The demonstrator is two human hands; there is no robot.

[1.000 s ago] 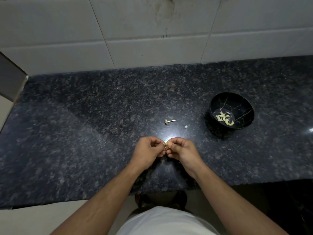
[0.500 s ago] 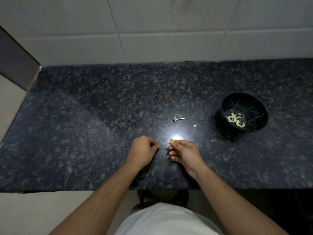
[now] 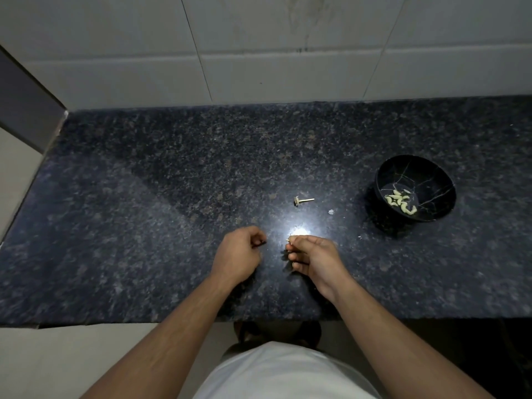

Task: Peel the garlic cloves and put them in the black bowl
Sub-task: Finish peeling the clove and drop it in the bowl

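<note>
Fingers [image 3: 296, 241] of the right hand [image 3: 315, 259] pinch a garlic clove [image 3: 288, 240] at their tips.

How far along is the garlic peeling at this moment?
Done: several peeled cloves lie in the black bowl. In hand: the right hand pinches a small pale piece, seemingly a clove, at its fingertips; the left hand is curled, nothing visible in it. Left: that piece is not yet in the bowl. Only a stem and skin scraps lie on the counter.

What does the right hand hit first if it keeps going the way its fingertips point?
Probably the left hand. The right hand, pinching a garlic clove, points leftward across a bare gap of countertop; relative heights are unclear.
</note>
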